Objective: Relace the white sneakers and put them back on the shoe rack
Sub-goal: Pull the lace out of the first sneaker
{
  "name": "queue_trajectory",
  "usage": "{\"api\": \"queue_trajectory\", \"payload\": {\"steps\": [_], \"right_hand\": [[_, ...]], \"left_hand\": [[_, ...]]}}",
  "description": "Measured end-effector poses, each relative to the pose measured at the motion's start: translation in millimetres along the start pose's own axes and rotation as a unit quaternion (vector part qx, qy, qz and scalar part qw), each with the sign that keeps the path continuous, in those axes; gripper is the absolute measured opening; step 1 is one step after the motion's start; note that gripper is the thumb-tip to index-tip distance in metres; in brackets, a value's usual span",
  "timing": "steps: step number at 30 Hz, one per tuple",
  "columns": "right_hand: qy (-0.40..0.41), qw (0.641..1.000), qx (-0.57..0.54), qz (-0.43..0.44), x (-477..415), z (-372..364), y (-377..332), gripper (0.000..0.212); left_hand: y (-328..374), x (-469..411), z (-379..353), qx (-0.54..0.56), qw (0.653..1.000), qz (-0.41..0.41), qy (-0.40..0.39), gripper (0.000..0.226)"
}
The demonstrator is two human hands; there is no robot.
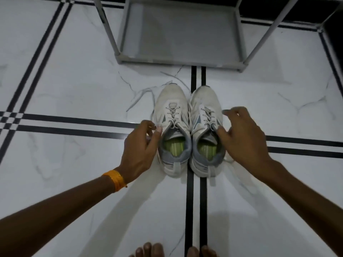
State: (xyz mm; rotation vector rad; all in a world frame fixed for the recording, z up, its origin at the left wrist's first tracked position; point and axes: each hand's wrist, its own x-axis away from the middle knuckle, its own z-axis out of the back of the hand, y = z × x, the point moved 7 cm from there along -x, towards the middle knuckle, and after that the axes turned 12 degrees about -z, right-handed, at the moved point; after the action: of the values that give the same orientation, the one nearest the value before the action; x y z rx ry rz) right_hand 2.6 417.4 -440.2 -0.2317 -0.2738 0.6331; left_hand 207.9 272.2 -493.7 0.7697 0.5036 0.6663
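Observation:
Two white sneakers with grey heels and green insoles stand side by side on the floor, toes pointing at the rack. Both the left sneaker point(171, 125) and the right sneaker point(205, 125) are laced. Loose white lace ends point(141, 95) trail on the tiles beyond the left sneaker's toe. My left hand point(141, 151), with an orange band at the wrist, is against the left sneaker's outer side, thumb and forefinger pinched on a lace strand by the collar. My right hand point(243, 138) hovers at the right sneaker's outer side, fingers spread, thumb touching the collar.
A grey shoe rack point(178, 62) stands just beyond the sneakers; its bottom shelf holds nothing and its posts rise at the corners. The floor is white marble tile with black stripes point(193, 76). My bare toes point(148, 250) show at the bottom edge.

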Motion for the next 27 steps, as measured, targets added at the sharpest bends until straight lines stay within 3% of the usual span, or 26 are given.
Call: {"api": "queue_trajectory", "payload": {"steps": [1,3,5,10,12,16,20,24,27], "right_hand": [[0.004,0.998,-0.062,0.031,6,3,-15,0.037],[-0.081,0.982,-0.165,0.041,13,-17,-39,0.030],[-0.148,0.974,-0.171,0.033,12,-44,-50,0.021],[-0.142,0.968,-0.206,0.029,1,-49,-49,0.015],[-0.150,0.964,-0.219,0.011,1,-48,-49,0.017],[-0.157,0.943,-0.286,-0.065,-6,-46,-53,0.022],[-0.113,0.948,-0.291,-0.065,-1,-42,-54,0.030],[-0.102,0.919,-0.363,-0.116,-2,-47,-42,0.045],[-0.075,0.922,-0.361,-0.117,-1,-48,-46,0.051]], "left_hand": [[3,-1,4,-0.016,0.999,-0.027,0.019,0.034],[11,-7,2,-0.022,0.997,-0.078,0.011,0.033],[15,-15,-8,-0.020,0.993,-0.108,-0.032,0.026],[12,-25,-8,-0.058,0.989,-0.119,-0.062,0.016],[14,-23,-9,-0.051,0.992,-0.099,-0.060,0.019],[4,-21,-20,0.089,0.992,0.064,-0.065,0.030],[-7,-29,-19,0.215,0.961,0.174,0.013,0.028],[-9,-33,-18,0.230,0.958,0.170,0.022,0.048],[-11,-34,-18,0.180,0.971,0.154,0.036,0.045]]}}
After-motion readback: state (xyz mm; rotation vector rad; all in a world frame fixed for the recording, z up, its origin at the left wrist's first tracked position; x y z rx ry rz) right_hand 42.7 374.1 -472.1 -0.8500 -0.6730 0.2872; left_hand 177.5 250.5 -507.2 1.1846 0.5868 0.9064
